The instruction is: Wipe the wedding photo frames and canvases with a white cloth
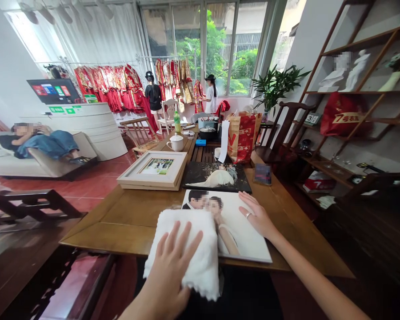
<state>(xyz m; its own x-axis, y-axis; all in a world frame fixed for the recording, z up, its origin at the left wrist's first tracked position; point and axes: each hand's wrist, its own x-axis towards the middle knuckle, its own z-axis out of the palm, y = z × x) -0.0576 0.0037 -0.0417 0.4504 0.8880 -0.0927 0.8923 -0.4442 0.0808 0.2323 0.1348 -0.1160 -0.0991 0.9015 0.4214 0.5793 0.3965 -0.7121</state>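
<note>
My left hand point(171, 260) lies flat with fingers spread on a white towel point(186, 249), which covers the left part of a large wedding photo print point(240, 231) at the near edge of the wooden table point(133, 218). My right hand point(258, 215) rests open on the print's right side, with a ring on one finger. Just beyond the print lies a dark photo print point(216, 177), and to its left sits a framed picture point(155, 169) in a pale wooden frame.
Farther along the table stand a white teapot point(176, 142), a green bottle point(177, 121), a black pot point(208, 132) and a red paper bag point(242, 135). Wooden chairs flank the table; shelves stand right. Two people stand by red garments point(120, 89); another lies on a sofa point(40, 162).
</note>
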